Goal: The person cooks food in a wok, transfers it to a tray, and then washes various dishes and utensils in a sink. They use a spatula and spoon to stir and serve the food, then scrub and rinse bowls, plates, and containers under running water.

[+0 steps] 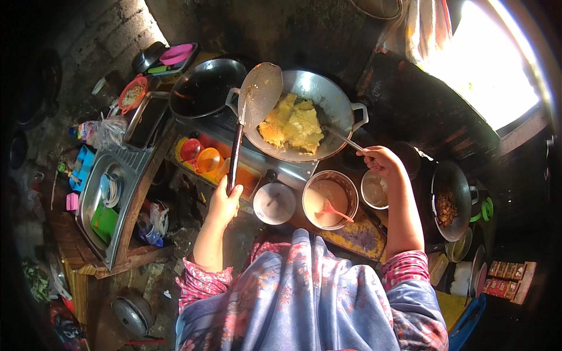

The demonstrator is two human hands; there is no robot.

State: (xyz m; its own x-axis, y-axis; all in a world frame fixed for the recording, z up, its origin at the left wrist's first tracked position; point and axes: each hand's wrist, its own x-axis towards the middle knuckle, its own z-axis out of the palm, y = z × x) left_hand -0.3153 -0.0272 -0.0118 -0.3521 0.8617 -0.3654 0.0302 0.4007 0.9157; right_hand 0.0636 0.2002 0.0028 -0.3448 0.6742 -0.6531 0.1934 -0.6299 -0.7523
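Observation:
My left hand [223,202] grips the dark handle of a broad metal skimmer [261,94], which is raised over the left rim of a two-handled metal wok [336,105]. Several yellow battered pieces [303,123] lie in the wok, some browned at the edges. In my right hand [381,160] is the thin metal handle of a utensil [347,139]; its far end meets the food and cannot be made out. Nearer to me stand a pot of pale batter [322,197] with a red plastic spoon [336,212] in it, and a white bowl [274,203].
A dark wok [206,90] sits left of the frying wok. Farther left is a steel sink [116,175] holding dishes. Orange and red plastic cups [208,160] stand below the stove. At right, another wok [452,175] contains browned food. A small pot [374,195] is under my right forearm.

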